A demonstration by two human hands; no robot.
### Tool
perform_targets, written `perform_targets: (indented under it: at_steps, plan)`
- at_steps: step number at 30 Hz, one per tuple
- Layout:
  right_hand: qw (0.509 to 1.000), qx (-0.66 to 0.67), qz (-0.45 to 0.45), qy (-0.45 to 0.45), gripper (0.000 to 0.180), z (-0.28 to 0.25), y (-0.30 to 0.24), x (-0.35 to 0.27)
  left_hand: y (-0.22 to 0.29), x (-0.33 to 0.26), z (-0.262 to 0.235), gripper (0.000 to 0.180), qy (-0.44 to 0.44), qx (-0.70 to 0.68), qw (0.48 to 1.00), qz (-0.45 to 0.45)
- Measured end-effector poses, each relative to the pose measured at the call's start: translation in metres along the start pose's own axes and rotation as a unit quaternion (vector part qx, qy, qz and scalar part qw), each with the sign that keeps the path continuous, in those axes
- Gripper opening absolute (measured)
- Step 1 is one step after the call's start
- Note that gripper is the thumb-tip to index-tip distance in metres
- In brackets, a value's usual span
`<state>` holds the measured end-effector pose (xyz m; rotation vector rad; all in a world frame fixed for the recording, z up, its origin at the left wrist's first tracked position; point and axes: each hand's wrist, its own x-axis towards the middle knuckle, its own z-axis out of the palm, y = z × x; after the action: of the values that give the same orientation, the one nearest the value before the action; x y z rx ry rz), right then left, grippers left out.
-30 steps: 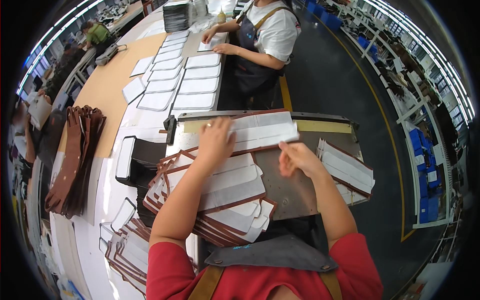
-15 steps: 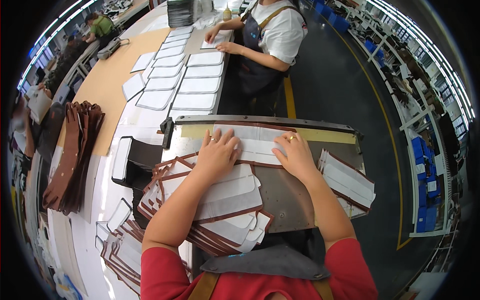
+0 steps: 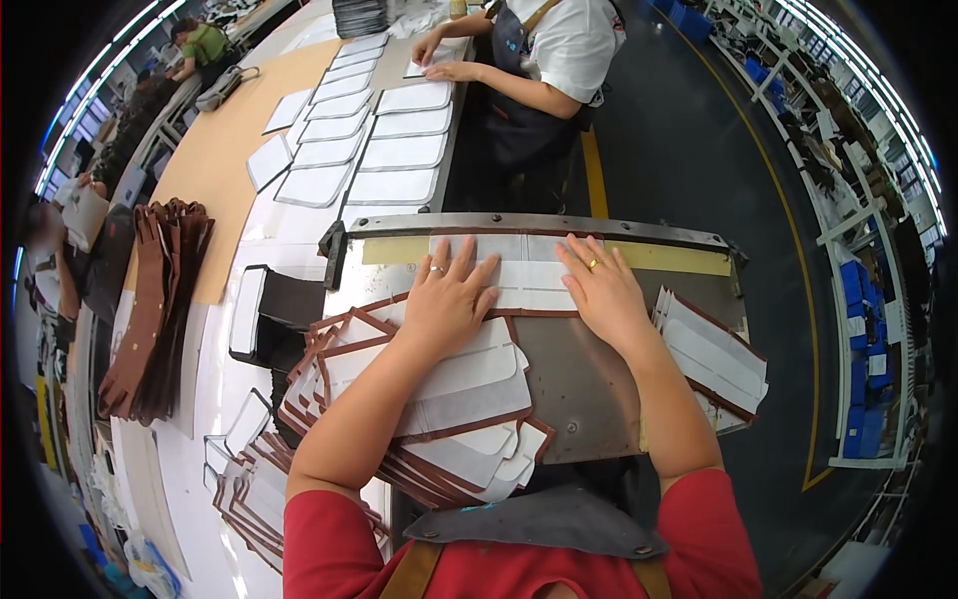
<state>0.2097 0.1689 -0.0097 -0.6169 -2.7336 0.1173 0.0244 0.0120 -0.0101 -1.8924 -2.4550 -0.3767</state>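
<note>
A white-lined panel with brown edging [image 3: 534, 288] lies flat on a metal plate, its far edge up against a long metal bar [image 3: 559, 227]. My left hand [image 3: 449, 299] rests flat on the panel's left part, fingers spread. On its right part lies my right hand [image 3: 606, 295], fingers stretched toward the bar. Neither hand grips anything. Nearer to me, under my left forearm, is a fanned pile of similar brown-edged white panels [image 3: 464, 384]. More such panels [image 3: 711, 351] lie stacked beside my right forearm.
Yellow tape strips [image 3: 659, 258] run along the bar. Left of the plate are a stack of black-edged pieces [image 3: 249, 309] and a bundle of brown straps [image 3: 160, 299]. Across the table, a co-worker's hands [image 3: 449, 68] handle a white piece beside rows of white panels [image 3: 399, 150].
The panel's brown far edge, visible before, no longer shows at the bar. Both hands have shifted slightly forward and flattened, with fingers straighter. The whole view has tilted a little.
</note>
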Motion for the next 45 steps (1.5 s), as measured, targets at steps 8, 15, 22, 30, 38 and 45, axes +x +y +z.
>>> perform_targets:
  at_steps: [8, 15, 22, 30, 38, 45]
  plan:
    - [0.998, 0.057, -0.018, 0.017, 0.033, -0.012, -0.011, -0.002, 0.003, 0.000, -0.002, 0.040, 0.064, -0.028, 0.997, 0.025]
    - [0.999, 0.032, -0.038, 0.018, 0.032, -0.013, -0.013, 0.000, 0.003, -0.004, -0.004, 0.040, 0.070, -0.041, 0.996, 0.030]
    - [0.999, -0.007, -0.033, 0.025, 0.026, -0.017, -0.020, -0.007, 0.008, -0.006, -0.002, 0.038, 0.059, -0.034, 0.997, 0.038]
    - [0.990, 0.113, -0.045, 0.076, 0.020, -0.003, -0.034, 0.025, 0.005, -0.001, -0.005, 0.034, 0.024, -0.055, 0.996, 0.062]
    - [0.989, 0.099, -0.110, 0.025, 0.024, 0.036, -0.053, 0.067, -0.005, -0.002, -0.004, 0.044, 0.019, -0.114, 0.993, 0.012]
    - [0.986, 0.043, -0.148, 0.058, 0.024, 0.030, -0.058, 0.058, -0.008, 0.009, -0.017, 0.055, -0.035, -0.022, 0.999, 0.001]
